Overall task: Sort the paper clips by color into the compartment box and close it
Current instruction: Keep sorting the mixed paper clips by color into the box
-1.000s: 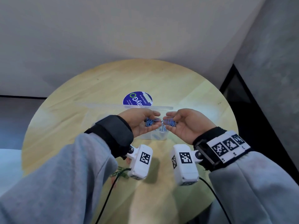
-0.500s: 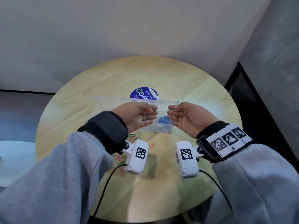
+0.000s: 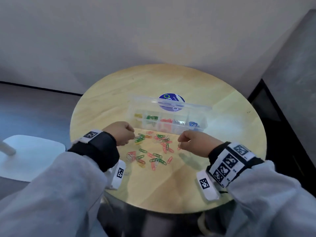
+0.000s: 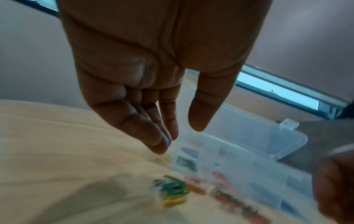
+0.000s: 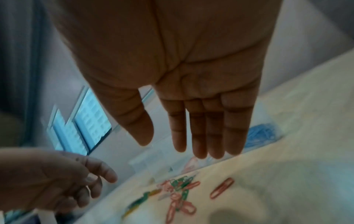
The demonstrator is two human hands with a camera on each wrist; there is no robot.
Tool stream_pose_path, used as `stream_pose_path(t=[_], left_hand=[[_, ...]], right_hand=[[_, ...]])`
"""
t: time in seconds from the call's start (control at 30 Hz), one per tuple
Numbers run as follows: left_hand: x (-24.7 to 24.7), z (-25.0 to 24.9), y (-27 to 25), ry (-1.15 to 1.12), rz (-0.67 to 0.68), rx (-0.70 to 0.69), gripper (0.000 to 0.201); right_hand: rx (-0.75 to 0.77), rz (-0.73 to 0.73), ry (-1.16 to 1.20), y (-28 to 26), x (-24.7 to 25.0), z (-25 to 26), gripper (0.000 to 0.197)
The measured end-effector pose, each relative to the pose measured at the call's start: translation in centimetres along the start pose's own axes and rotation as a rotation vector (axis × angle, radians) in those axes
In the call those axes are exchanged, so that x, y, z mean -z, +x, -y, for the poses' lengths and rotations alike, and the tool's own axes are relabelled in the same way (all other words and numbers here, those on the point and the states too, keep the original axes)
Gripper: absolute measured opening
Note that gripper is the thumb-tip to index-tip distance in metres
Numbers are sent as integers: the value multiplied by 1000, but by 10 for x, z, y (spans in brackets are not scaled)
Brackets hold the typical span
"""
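- Left hand, at 9 o'clock of the clips, has come down from the box; fingers loose, holding nothing.
- Box at 12 o'clock, lid open, part-filled (blue now in).
- Right hand, at 3 o'clock, fingers straight, apart from thumb: picking should resume.

Left wrist view motion-blurred: paper clips smear into colour streaks, compartment box contents unreadable. Right hand cut by frame edge. Sticker partly hidden behind box lid, text too small to read. Desk's near edge hidden by sleeves.
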State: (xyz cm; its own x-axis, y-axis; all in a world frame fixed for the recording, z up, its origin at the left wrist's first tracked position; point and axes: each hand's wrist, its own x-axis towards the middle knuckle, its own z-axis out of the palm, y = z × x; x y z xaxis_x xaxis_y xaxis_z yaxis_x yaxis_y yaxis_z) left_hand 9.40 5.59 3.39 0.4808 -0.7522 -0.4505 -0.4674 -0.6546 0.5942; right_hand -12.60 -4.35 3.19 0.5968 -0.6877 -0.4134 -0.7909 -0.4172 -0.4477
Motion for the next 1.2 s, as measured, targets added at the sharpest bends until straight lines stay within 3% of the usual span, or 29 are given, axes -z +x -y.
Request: stream_pose_path(t=[0.13, 0.47, 0.63, 0.8, 0.87, 0.93, 1.07, 1.2], left_hand=[[0, 24, 9, 249, -69, -1, 34], [-18, 12, 35, 447, 81, -168, 40], [-20, 10, 38, 492, 75, -172, 18], [-20, 13, 37, 459, 92, -128, 11], [-19, 17, 37, 410, 112, -110, 9], [-17, 21, 37, 331, 140, -82, 6], [-6, 26, 34, 121, 160, -42, 6], [4, 26, 30, -75, 192, -10, 17]], right_hand=[[19, -14, -258, 11, -7, 22, 41], [30, 70, -581, 56, -26, 49, 52], [-3, 37, -530, 61, -30, 43, 38], [-25, 58, -536, 57, -32, 31, 18], [-45, 48, -474, 54, -33, 28, 10], [-57, 27, -347, 51, -31, 25, 16], [-108, 27, 124, 46, -22, 25, 22], [-160, 124, 610, 48, -23, 30, 23]])
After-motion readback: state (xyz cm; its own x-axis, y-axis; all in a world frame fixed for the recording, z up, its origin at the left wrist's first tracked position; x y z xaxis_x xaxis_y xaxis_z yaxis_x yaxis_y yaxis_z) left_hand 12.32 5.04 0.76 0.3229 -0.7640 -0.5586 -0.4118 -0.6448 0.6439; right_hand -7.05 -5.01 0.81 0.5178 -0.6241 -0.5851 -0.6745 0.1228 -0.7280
